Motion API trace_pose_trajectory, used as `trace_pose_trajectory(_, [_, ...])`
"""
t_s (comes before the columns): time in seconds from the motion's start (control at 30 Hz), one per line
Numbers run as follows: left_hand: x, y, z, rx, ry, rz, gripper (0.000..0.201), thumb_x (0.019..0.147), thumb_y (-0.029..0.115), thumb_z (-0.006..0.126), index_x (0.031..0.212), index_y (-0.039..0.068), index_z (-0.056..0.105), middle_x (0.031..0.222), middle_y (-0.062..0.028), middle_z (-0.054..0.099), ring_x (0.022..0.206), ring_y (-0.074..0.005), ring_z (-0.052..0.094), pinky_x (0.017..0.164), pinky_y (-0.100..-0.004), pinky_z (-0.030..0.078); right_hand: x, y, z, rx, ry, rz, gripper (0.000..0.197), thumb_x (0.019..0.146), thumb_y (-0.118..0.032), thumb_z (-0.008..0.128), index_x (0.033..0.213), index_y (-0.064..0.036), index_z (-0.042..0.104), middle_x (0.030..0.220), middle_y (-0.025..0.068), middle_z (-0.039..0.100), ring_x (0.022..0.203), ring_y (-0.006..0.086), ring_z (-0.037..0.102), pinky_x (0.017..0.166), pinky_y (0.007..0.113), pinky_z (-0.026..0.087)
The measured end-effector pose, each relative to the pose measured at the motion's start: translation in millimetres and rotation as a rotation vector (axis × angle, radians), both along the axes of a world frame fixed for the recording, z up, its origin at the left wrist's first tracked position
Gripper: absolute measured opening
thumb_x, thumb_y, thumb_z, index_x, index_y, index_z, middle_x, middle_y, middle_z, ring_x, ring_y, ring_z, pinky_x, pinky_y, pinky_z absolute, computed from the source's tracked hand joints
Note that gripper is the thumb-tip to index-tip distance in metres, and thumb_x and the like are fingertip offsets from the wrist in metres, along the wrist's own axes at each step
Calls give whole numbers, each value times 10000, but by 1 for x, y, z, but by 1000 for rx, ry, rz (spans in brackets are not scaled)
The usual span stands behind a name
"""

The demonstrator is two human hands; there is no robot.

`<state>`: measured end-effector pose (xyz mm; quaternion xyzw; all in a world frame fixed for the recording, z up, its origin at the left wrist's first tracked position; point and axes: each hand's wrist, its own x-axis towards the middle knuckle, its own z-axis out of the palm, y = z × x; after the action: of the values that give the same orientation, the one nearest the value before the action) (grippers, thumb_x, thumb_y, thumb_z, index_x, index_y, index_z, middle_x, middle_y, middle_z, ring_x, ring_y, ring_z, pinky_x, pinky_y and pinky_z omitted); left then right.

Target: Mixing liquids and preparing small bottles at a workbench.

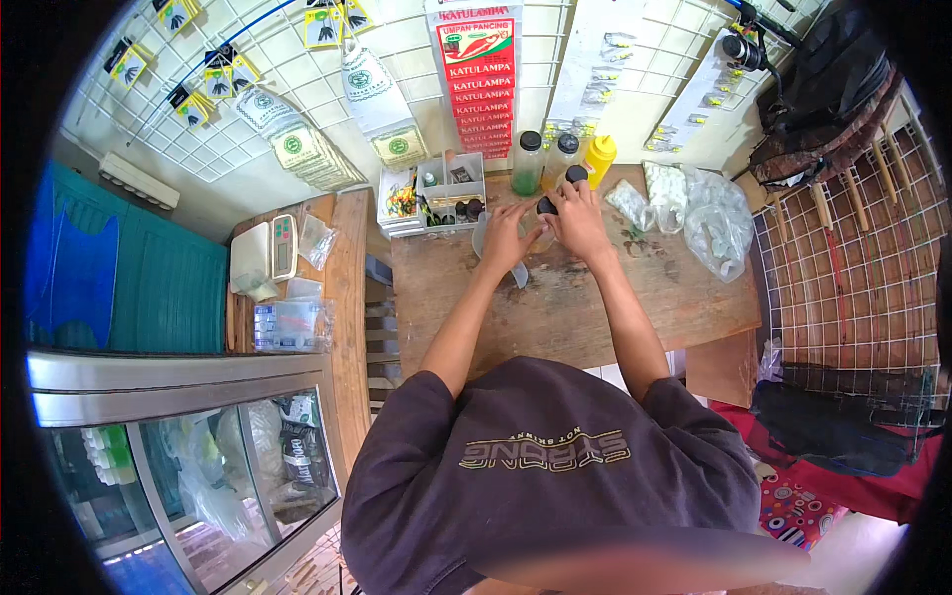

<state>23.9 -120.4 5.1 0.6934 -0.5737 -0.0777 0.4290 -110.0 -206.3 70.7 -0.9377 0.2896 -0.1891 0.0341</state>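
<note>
Over the far part of the wooden table [446, 307], my hands work close together. My right hand [580, 223] is closed, its fingers at a small round black cap [545, 205]; whatever is under the cap is hidden. Beside it my left hand [507, 238] has its fingers curled in toward the cap, and what they grip cannot be made out. A clear plastic scoop-like piece [520, 276] shows partly under my left hand. Just beyond my right fingers stands a container with another black cap [576, 174], its body mostly covered.
Black-capped bottles, one with green contents [527, 164], and a yellow squeeze bottle [599, 159] stand along the back. A grey divided organizer [451, 188] sits left. Plastic bags [716, 223] lie right. A scale [283, 246] rests on the left side table, above a glass case [198, 382].
</note>
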Motion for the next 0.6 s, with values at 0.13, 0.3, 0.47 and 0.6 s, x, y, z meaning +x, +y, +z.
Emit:
trace_pose_trajectory(0.13, [1, -5, 8, 85, -13, 19, 561, 745, 369, 765, 1225, 118, 621, 1140, -132, 647, 1095, -331, 539, 945, -419, 437, -2, -12, -1, 133, -60, 77, 375, 757, -171, 716, 1081, -10, 617, 1083, 154, 566, 1021, 332, 542, 880, 421, 443])
trace_pose_trajectory(0.3, [0, -1, 12, 141, -24, 49, 561, 736, 411, 768, 1202, 126, 641, 1116, -139, 653, 1116, -341, 529, 951, -426, 433, -9, -16, -1, 179, -136, 235, 393, 754, -105, 697, 1116, 14, 601, 1059, 145, 574, 998, 353, 554, 878, 421, 451])
trace_pose_trajectory(0.47, [3, -4, -4, 82, -48, 71, 539, 734, 398, 769, 1218, 195, 646, 1068, -184, 639, 1080, -335, 540, 906, -423, 453, -9, -22, 3, 156, -199, 405, 432, 738, -40, 689, 1159, 2, 600, 1106, 132, 571, 1023, 331, 538, 887, 407, 450])
trace_pose_trajectory(0.6, [2, -2, -2, 29, -32, 50, 517, 726, 366, 782, 1193, 178, 662, 1059, -202, 628, 1071, -335, 543, 901, -426, 455, -5, -14, 14, 199, -104, 201, 449, 718, 6, 689, 1159, -26, 613, 1115, 117, 576, 1052, 310, 521, 904, 394, 445])
